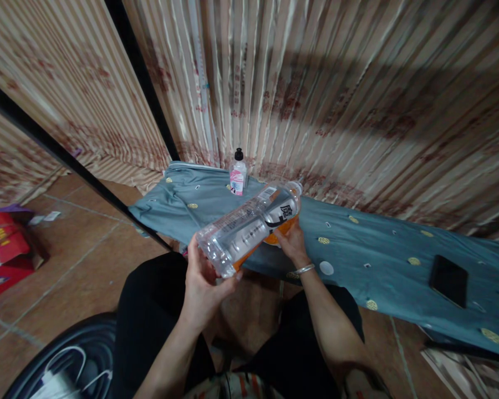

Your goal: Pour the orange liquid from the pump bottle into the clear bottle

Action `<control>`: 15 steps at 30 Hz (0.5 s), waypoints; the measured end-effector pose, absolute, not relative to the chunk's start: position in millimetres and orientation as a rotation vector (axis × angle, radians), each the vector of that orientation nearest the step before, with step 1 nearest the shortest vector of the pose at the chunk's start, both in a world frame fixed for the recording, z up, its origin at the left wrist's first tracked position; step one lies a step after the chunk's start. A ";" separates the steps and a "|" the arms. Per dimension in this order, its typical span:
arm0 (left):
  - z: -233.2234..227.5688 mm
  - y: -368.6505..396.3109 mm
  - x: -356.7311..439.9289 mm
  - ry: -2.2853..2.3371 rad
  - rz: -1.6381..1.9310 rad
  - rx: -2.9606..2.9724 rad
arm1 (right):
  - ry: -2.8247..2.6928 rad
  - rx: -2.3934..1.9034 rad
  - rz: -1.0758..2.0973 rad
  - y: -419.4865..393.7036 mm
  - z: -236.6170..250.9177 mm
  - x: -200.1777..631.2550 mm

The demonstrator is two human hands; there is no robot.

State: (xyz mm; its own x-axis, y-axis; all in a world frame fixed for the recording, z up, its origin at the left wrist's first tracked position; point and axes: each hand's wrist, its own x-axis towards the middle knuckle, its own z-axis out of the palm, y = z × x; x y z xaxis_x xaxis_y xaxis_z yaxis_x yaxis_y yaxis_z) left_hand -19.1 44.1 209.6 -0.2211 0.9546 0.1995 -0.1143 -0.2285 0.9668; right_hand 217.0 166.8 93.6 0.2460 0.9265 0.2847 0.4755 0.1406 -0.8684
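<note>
Left hand (202, 277) has its grip wrapped round the base of a clear plastic bottle (249, 224), right hand (289, 239) pinching under its neck, tilted above the cloth-covered surface (357, 249); handling looks mid-way, needing steady support

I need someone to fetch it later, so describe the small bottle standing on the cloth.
Start at the blue-grey cloth spread in front of the striped curtain. At its far left end, close to the curtain, stands the small bottle. It is upright, clear, with a black cap and a pink label, unlike the large clear bottle lying across both hands and the flat black phone.
</note>
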 end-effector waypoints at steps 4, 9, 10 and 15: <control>210.5 43.9 -19.1 1.158 1.570 1.154 | -1.397 -1.477 0.553 164.8 95.8 217.6; 213.7 43.8 -17.4 1.177 1.603 1.151 | -1.404 -1.493 0.542 164.5 96.2 218.0; 214.2 43.8 -17.3 1.180 1.601 1.156 | -1.398 -1.504 0.539 164.9 95.9 217.9; 213.7 43.7 -17.2 1.173 1.567 1.153 | -1.366 -1.533 0.541 167.7 94.8 216.2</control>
State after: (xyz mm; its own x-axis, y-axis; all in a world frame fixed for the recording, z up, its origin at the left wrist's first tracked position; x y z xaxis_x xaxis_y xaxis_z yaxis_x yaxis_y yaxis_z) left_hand -17.2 43.7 213.7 -0.2211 0.9583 0.1811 -0.0956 -0.2061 0.9739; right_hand 216.2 167.7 94.8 0.2699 0.9252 0.2667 0.4914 0.1058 -0.8645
